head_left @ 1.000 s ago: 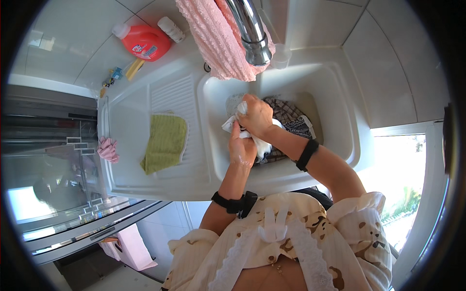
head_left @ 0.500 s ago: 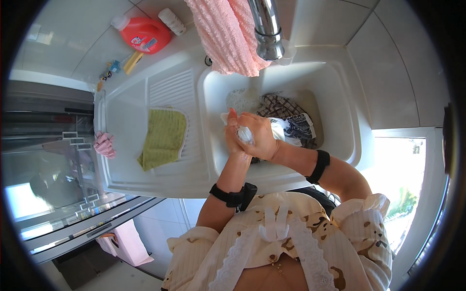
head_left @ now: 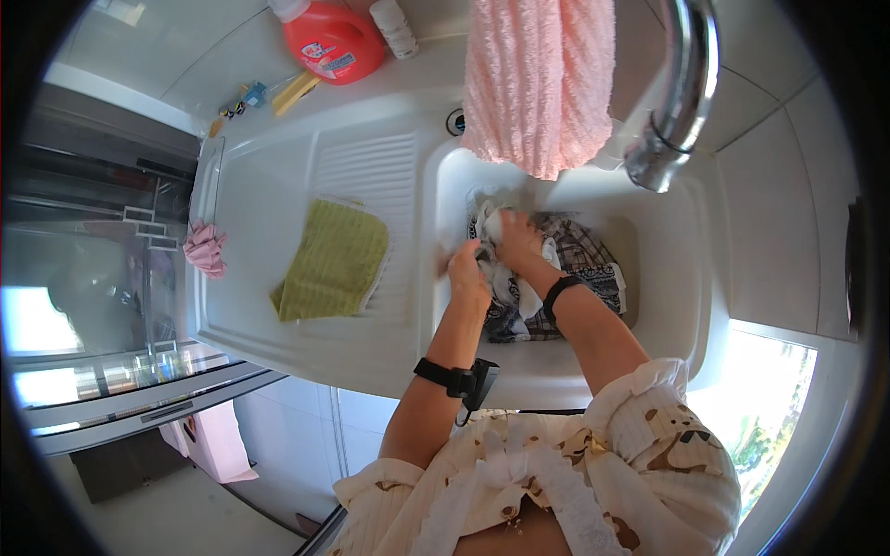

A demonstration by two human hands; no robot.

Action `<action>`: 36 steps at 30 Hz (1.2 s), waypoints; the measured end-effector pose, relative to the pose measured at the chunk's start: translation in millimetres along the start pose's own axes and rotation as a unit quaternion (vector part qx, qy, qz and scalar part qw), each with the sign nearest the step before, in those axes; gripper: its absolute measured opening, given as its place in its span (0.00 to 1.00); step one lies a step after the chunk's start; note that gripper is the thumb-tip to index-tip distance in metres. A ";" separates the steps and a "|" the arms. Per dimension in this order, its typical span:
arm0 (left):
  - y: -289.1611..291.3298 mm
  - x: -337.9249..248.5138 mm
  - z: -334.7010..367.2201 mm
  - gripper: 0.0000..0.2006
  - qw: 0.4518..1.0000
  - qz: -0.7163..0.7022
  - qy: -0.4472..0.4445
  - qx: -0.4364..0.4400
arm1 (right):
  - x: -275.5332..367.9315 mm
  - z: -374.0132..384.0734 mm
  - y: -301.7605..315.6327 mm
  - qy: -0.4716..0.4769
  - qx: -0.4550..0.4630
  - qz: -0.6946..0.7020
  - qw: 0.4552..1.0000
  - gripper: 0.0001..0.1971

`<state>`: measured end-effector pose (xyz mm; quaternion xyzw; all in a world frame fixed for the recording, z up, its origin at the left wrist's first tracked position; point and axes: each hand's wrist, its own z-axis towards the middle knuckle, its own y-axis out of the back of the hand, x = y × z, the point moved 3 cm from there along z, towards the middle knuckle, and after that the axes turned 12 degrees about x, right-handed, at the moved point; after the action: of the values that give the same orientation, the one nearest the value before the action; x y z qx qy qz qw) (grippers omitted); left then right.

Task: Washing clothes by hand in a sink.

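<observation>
Both hands are down in the white sink basin, over wet clothes. My right hand is closed on a bunched white cloth in cloudy water near the back left corner. Beside the basin's left wall, my left hand has its thumb against the pale fabric and its fingers curled; motion smears part of it. Right of my hands lies a dark plaid garment. A black-and-white patterned garment is next to it, with more patterned cloth under my wrists.
A pink towel hangs over the basin's back edge, beside the chrome faucet. Left of the basin, a green cloth lies on the ribbed drainboard. A red detergent bottle, a white bottle and a pink scrunchie sit around the edges.
My hands were clasped together around the bunched white cloth above the basin. Now they are apart and lower, with the cloth down in the water and loosened. The view has shifted.
</observation>
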<state>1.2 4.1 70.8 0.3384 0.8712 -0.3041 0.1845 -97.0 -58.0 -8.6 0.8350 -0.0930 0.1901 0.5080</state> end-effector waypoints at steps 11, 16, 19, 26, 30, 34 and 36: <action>10.1 20.9 38.1 0.18 0.992 -0.077 -0.011 0.097 | 6.0 0.3 8.6 0.067 0.038 0.261 0.962 0.17; 7.7 12.2 34.9 0.22 0.972 -0.106 0.150 0.144 | 39.3 -94.3 70.9 0.211 0.070 0.469 0.855 0.12; 5.7 12.9 40.1 0.17 0.946 -0.070 0.122 0.294 | 54.7 -127.6 93.8 0.277 -0.032 0.404 0.871 0.13; -14.3 30.9 16.7 0.15 0.878 -0.207 0.056 0.427 | 75.6 -129.6 102.9 0.287 -0.219 0.175 0.916 0.14; -7.8 30.9 3.6 0.15 0.923 -0.187 0.040 0.335 | 69.9 -114.4 95.9 0.301 -0.237 0.144 0.913 0.12; 9.5 28.0 22.8 0.16 0.975 -0.104 -0.042 0.194 | 45.5 -65.0 66.2 0.131 -0.173 0.176 0.960 0.14; 14.9 17.5 23.6 0.16 0.990 0.030 -0.076 0.118 | 20.2 -40.6 58.3 0.098 -0.147 0.175 0.969 0.18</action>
<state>2.1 5.7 37.9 0.3594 0.8021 -0.4241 0.2180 -107.9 -48.6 63.8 0.6993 -0.2143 0.3409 0.5906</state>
